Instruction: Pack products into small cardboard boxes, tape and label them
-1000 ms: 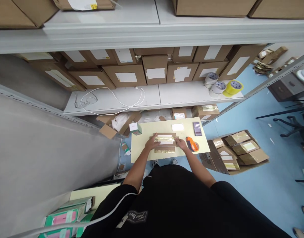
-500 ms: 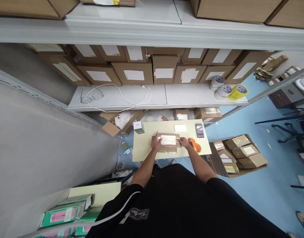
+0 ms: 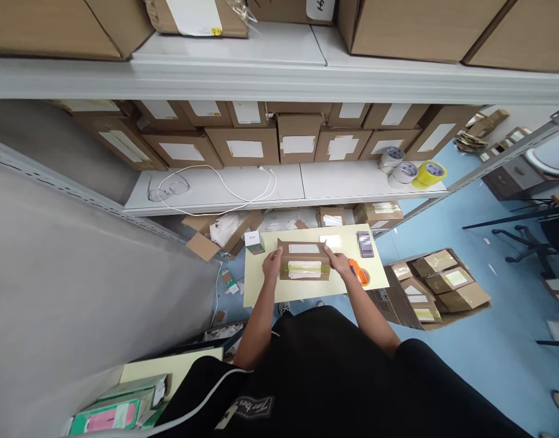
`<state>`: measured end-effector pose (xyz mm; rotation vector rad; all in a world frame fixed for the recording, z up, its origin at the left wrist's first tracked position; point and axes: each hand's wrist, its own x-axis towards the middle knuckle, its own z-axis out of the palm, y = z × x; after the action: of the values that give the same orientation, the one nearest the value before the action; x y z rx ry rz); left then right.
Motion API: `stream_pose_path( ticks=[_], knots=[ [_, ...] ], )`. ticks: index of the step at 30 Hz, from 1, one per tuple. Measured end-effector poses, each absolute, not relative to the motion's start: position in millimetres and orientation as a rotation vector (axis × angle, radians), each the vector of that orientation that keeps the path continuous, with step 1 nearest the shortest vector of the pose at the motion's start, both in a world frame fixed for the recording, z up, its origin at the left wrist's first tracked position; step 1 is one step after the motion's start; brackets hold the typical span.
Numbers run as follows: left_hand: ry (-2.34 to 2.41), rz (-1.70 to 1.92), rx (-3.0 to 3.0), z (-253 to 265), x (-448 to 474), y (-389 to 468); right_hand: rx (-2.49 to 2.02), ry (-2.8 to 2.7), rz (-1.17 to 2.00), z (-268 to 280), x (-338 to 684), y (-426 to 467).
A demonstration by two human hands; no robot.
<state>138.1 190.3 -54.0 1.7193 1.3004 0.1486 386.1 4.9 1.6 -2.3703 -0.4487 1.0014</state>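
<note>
Head view shows a person standing at a pale yellow table (image 3: 265, 286) with both hands on a brown cardboard box (image 3: 304, 261). Left hand (image 3: 272, 266) grips the left end of the box; right hand (image 3: 338, 263) grips the right end. Fingers of both hands are closed against the box sides. The box sits above the table centre, tilted so that two faces show: the upper face carries a white label, and the lower face carries a white label crossed by a strip of clear tape. Whether the box bottom touches the table cannot be determined.

Adjacent items on the table:
- An orange tape dispenser (image 3: 359, 272) lies just beside the right hand.
- A small green and white carton (image 3: 254, 242) stands near the far left corner.
- A white card (image 3: 330, 241) lies behind the box.
- A purple packet (image 3: 365, 244) lies near the far right edge.

A grey shelf (image 3: 343, 179) behind the table holds a white cable (image 3: 224, 182), rolls of tape (image 3: 411, 171) at its right end, and a row of labelled cartons (image 3: 245, 145) at the back. Taped parcels (image 3: 443, 283) sit on the blue floor to the right of the table.
</note>
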Motion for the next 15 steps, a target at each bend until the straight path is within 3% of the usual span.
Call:
stream_pose_path(
  ticks=[3, 10, 15],
  knots=[
    [1.344, 0.267, 1.568, -50.4, 142.8, 196.4, -2.323, -0.497, 0.866, -15.7, 378.5, 9.8],
    [1.428, -0.051, 1.64, -79.5, 148.3, 172.1, -2.28, -0.538, 1.098, -74.9, 347.4, 3.8],
    [1.357, -0.105, 1.697, -93.2, 140.1, 161.3, -2.269, -0.544, 1.139, -85.0, 336.6, 7.0]
  ],
)
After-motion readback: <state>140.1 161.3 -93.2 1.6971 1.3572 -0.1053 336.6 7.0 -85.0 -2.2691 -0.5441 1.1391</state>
